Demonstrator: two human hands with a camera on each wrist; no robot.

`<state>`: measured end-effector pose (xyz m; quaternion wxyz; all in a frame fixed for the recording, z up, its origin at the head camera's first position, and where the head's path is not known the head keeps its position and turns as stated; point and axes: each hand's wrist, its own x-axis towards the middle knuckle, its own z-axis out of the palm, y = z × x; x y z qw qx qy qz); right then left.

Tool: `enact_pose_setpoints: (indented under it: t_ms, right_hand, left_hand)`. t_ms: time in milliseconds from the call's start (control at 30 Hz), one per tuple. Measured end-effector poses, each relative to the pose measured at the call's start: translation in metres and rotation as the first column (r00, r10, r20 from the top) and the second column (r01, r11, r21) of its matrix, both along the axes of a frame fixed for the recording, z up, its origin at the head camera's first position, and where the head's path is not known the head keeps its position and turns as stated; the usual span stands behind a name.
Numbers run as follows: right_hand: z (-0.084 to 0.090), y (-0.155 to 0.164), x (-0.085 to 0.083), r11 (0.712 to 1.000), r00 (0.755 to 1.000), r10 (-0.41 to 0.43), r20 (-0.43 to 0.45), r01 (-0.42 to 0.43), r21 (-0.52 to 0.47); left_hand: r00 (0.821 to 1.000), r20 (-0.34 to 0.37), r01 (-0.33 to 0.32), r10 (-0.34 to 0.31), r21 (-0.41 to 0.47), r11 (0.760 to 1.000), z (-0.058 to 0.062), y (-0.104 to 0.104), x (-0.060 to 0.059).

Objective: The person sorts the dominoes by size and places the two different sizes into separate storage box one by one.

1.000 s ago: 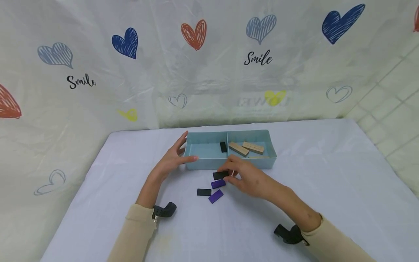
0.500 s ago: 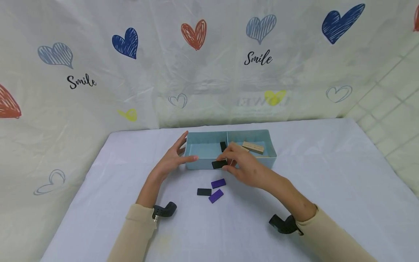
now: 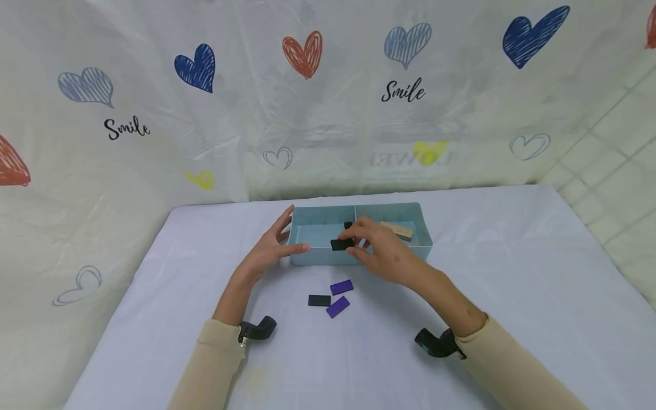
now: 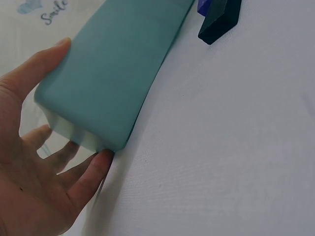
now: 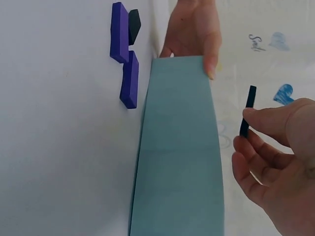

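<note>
My right hand (image 3: 384,250) pinches a black rectangular block (image 3: 340,245) between thumb and fingers, at the front rim of a light blue two-compartment box (image 3: 318,257). Seen from the right wrist, that block (image 5: 250,101) is edge-on, higher than the rim. My left hand (image 3: 269,247) holds the box's left end, thumb over the front rim and fingers along the end wall. Inside the left compartment, against the divider, another black block (image 3: 348,225) is partly covered by my right fingers. A pale wooden block (image 3: 398,230) lies in the right compartment, which my right hand partly hides.
On the white cloth in front of the box lie two purple blocks, one nearer the box (image 3: 341,286) and one nearer me (image 3: 338,307). Beside them is a black block (image 3: 319,300). A curtain printed with hearts (image 3: 302,54) hangs behind the table.
My right hand has lifted the black block from beside the purple ones and carried it forward to the box's front rim. My left hand has stayed on the box's end.
</note>
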<state>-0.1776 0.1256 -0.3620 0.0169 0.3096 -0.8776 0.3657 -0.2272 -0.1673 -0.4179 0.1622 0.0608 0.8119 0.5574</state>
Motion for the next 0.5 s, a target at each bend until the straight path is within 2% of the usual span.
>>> enact_pose_setpoints:
  t_ms: [200,500]
  right_hand:
    - [-0.001,-0.001,-0.005,0.999,0.999,-0.037,-0.021,0.037,-0.029]
    - [0.001,-0.006,-0.013,0.996,0.996,-0.088,-0.008,0.088,0.013]
  left_hand:
    - [1.000,-0.006,0.001,-0.001,-0.001,1.000,-0.001,0.000,-0.001]
    - [1.000,0.002,0.004,-0.004,0.009,1.000,-0.001,0.000,0.000]
